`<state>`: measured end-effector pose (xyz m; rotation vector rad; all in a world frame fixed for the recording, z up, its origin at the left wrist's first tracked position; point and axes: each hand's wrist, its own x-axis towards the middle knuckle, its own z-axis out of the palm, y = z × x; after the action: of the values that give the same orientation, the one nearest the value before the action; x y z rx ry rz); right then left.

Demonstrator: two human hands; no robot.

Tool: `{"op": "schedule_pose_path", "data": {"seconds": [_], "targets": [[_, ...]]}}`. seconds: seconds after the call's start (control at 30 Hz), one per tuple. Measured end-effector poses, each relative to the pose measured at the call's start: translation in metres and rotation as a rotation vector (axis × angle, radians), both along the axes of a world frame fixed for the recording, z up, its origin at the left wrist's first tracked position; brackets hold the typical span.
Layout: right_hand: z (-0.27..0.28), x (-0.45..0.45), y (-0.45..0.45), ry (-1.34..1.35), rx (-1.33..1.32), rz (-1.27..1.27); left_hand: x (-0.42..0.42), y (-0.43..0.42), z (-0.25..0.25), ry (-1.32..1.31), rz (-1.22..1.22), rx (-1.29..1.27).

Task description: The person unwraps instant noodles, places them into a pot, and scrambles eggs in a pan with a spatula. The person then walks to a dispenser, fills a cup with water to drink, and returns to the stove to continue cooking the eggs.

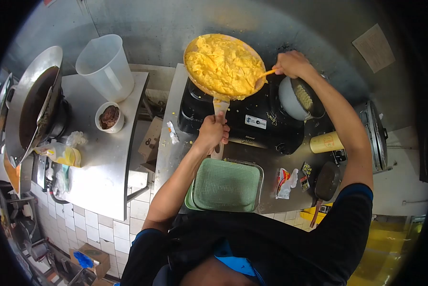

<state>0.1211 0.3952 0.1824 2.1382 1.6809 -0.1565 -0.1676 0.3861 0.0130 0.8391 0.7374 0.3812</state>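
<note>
A frying pan (217, 99) full of yellow scrambled egg (221, 66) is over the left part of a black gas stove (238, 125). My left hand (213, 131) is closed round the pan's pale handle. With my right hand (292, 64) I grip a thin orange utensil (269, 73), its far end in the egg at the pan's right edge. Below my right forearm a pot (290, 102) with pale noodles (303, 97) sits on the stove's right side. A green tray in a clear container (227, 185) lies just below the pan handle.
Torn packets (286, 183), a small dark pan (327, 181) and a yellow cylinder (326, 142) lie at the right. On the left table stand a clear pitcher (110, 69), a white tub (110, 117) with brown food and a large wok (35, 105). A metal wall rises behind.
</note>
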Motion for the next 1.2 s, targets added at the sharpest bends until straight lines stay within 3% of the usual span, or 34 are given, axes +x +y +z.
{"op": "schedule_pose_path", "data": {"seconds": [0.07,0.2,0.4,0.6,0.67,0.73,0.83,0.93,1.0,1.07,1.2], "targets": [[-0.007,0.004,0.019,-0.191,0.057,-0.013,0.000,0.002,-0.003,-0.008,-0.017,-0.001],[-0.038,0.032,0.057,-0.287,0.248,0.077,0.001,0.005,-0.009,0.052,-0.081,0.078],[-0.043,0.016,0.110,-0.036,0.344,-0.141,0.001,0.011,-0.008,0.073,-0.130,0.106],[-0.054,-0.029,0.090,-0.111,0.460,0.368,0.003,0.008,-0.006,0.061,-0.124,0.043],[-0.054,-0.051,0.063,-0.187,0.343,0.439,0.003,0.007,-0.005,0.064,-0.103,0.036],[-0.053,-0.083,0.019,-0.165,0.439,0.530,0.004,0.005,-0.008,0.048,-0.099,-0.002],[-0.043,-0.127,-0.025,-0.182,0.293,0.522,0.003,0.003,0.000,0.064,-0.078,0.009],[-0.079,-0.116,-0.010,-0.158,0.243,0.510,0.003,0.002,-0.004,0.081,-0.068,0.037],[-0.099,-0.065,0.032,-0.178,0.531,0.578,0.004,0.005,-0.005,0.060,-0.078,0.033],[-0.070,-0.027,0.057,-0.144,0.565,0.489,0.003,0.005,-0.006,0.021,-0.069,0.005],[0.036,-0.094,-0.007,-0.060,0.536,0.275,0.001,0.002,-0.004,-0.008,-0.060,-0.053]]}}
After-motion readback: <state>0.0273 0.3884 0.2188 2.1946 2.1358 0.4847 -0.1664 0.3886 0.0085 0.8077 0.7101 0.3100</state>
